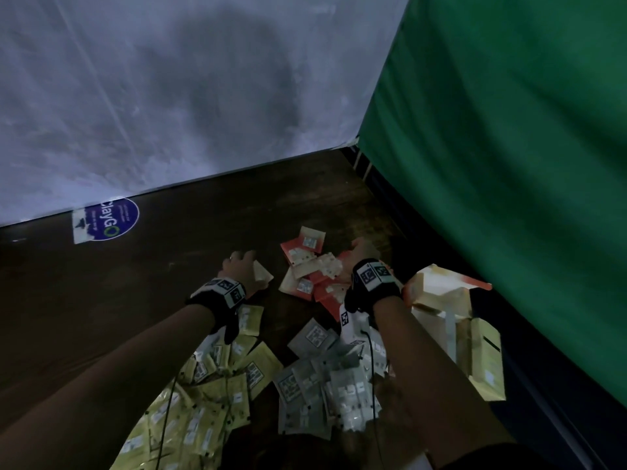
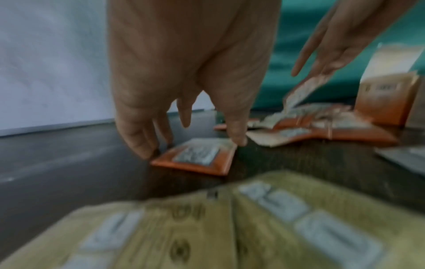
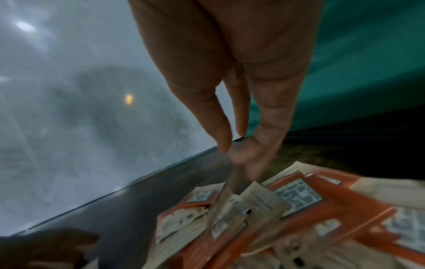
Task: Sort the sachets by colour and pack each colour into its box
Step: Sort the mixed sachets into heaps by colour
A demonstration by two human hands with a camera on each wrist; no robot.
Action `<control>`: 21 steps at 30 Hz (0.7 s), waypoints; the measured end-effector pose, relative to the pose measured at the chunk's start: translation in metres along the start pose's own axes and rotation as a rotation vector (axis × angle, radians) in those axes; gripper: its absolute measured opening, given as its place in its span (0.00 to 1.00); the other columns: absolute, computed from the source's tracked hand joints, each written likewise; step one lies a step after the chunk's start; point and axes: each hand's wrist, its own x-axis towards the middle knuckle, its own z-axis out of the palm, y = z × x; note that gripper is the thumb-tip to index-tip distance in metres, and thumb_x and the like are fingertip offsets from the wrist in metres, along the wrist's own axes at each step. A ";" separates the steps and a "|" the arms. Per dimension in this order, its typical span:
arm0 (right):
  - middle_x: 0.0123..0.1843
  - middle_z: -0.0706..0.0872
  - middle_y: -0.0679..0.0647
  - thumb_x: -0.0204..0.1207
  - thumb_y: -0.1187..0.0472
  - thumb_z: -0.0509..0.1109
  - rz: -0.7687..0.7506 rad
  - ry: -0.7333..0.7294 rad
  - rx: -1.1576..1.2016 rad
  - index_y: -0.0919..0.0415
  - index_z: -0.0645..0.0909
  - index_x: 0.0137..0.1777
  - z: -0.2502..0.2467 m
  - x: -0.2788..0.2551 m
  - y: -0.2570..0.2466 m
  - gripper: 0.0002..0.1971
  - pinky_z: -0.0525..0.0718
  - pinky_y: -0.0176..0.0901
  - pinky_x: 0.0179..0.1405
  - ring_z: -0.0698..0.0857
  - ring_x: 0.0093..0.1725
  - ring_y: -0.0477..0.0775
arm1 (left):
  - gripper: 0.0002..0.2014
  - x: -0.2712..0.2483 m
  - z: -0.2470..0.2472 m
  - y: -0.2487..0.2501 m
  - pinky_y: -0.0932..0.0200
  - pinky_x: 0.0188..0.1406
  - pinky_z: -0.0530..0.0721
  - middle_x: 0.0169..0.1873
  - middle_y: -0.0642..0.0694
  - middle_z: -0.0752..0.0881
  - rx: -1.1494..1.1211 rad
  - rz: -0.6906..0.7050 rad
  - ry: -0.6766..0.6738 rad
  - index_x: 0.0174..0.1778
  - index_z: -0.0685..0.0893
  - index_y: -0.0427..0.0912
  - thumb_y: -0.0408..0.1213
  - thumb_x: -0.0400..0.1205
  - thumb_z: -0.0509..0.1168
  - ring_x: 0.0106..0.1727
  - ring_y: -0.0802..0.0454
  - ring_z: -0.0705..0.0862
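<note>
Three loose heaps of sachets lie on the dark table: orange sachets [image 1: 310, 269] at the far middle, yellow sachets [image 1: 203, 401] near left, grey sachets [image 1: 322, 378] near right. My left hand [image 1: 242, 262] reaches down onto a single orange sachet [image 2: 197, 156] lying apart from the heap, fingers [image 2: 142, 151] at one corner and thumb at the other. Above the orange heap [image 3: 299, 209], my right hand [image 3: 232, 154] pinches a blurred orange sachet [image 2: 301, 94] that dangles from its fingertips. An open orange box [image 1: 441, 286] and a yellow box [image 1: 481, 361] stand at the right.
A white sheet [image 1: 169, 96] forms the back wall and a green cloth [image 1: 509, 164] hangs along the right side, close behind the boxes. A round blue sticker [image 1: 112, 220] sits at the far left of the table [image 1: 101, 300]. Cables run from both wrists across the sachets.
</note>
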 end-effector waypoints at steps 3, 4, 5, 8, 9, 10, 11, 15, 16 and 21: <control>0.67 0.79 0.64 0.78 0.55 0.70 0.000 -0.022 -0.027 0.65 0.74 0.69 0.002 0.000 0.006 0.23 0.79 0.41 0.50 0.82 0.61 0.63 | 0.45 0.002 0.002 0.005 0.37 0.70 0.72 0.76 0.41 0.64 0.030 -0.009 -0.001 0.79 0.61 0.49 0.48 0.69 0.77 0.76 0.37 0.64; 0.68 0.78 0.64 0.77 0.53 0.70 -0.013 -0.018 -0.001 0.64 0.74 0.70 0.003 -0.002 0.007 0.24 0.80 0.41 0.51 0.82 0.62 0.63 | 0.44 0.003 -0.001 0.007 0.37 0.69 0.73 0.75 0.40 0.66 -0.004 -0.044 -0.014 0.78 0.64 0.47 0.47 0.68 0.78 0.74 0.37 0.67; 0.70 0.77 0.63 0.76 0.54 0.71 -0.032 -0.016 0.036 0.63 0.73 0.70 0.003 -0.007 0.009 0.25 0.79 0.41 0.54 0.81 0.63 0.62 | 0.43 0.002 -0.005 0.008 0.37 0.67 0.76 0.73 0.39 0.68 -0.052 -0.089 -0.042 0.76 0.65 0.45 0.45 0.67 0.79 0.72 0.37 0.71; 0.65 0.81 0.59 0.74 0.58 0.74 -0.184 0.003 0.141 0.64 0.76 0.67 0.000 -0.036 0.017 0.23 0.77 0.39 0.54 0.81 0.62 0.57 | 0.32 -0.001 -0.015 0.010 0.47 0.59 0.83 0.66 0.36 0.79 -0.110 -0.135 -0.150 0.70 0.72 0.37 0.39 0.72 0.76 0.63 0.38 0.81; 0.60 0.84 0.57 0.73 0.60 0.75 -0.243 -0.002 0.194 0.64 0.79 0.63 0.000 -0.050 0.022 0.20 0.76 0.38 0.52 0.82 0.59 0.54 | 0.24 0.000 -0.017 0.013 0.50 0.55 0.84 0.63 0.36 0.82 -0.106 -0.121 -0.162 0.66 0.76 0.36 0.38 0.76 0.72 0.60 0.39 0.83; 0.55 0.85 0.56 0.73 0.62 0.75 -0.292 -0.022 0.240 0.65 0.81 0.59 0.003 -0.062 0.029 0.16 0.77 0.39 0.51 0.83 0.56 0.53 | 0.17 -0.002 -0.019 0.018 0.51 0.52 0.85 0.60 0.36 0.84 -0.129 -0.105 -0.157 0.62 0.79 0.34 0.37 0.79 0.69 0.57 0.40 0.85; 0.52 0.86 0.56 0.72 0.64 0.75 -0.332 -0.055 0.259 0.65 0.83 0.55 0.006 -0.075 0.036 0.12 0.80 0.42 0.52 0.84 0.54 0.53 | 0.16 -0.003 -0.021 0.025 0.51 0.50 0.85 0.59 0.35 0.85 -0.183 -0.096 -0.148 0.62 0.80 0.33 0.36 0.80 0.66 0.56 0.39 0.85; 0.44 0.86 0.62 0.75 0.67 0.73 -0.372 -0.188 0.267 0.66 0.83 0.50 0.021 -0.112 0.069 0.05 0.84 0.48 0.53 0.85 0.46 0.57 | 0.35 -0.012 -0.031 0.064 0.50 0.58 0.80 0.67 0.36 0.76 -0.479 -0.007 -0.069 0.74 0.66 0.34 0.38 0.75 0.74 0.67 0.38 0.78; 0.43 0.85 0.57 0.76 0.66 0.72 -0.381 -0.198 0.266 0.64 0.83 0.50 0.024 -0.119 0.076 0.04 0.83 0.42 0.51 0.85 0.46 0.56 | 0.36 -0.013 -0.033 0.074 0.50 0.60 0.79 0.69 0.36 0.74 -0.532 0.045 -0.042 0.75 0.64 0.35 0.39 0.75 0.74 0.68 0.38 0.77; 0.49 0.84 0.61 0.80 0.65 0.69 -0.366 -0.211 0.233 0.64 0.82 0.54 0.031 -0.136 0.097 0.06 0.79 0.38 0.49 0.82 0.50 0.58 | 0.25 -0.021 -0.027 0.090 0.53 0.57 0.82 0.68 0.39 0.77 -0.501 0.186 -0.053 0.72 0.70 0.39 0.42 0.81 0.67 0.64 0.43 0.80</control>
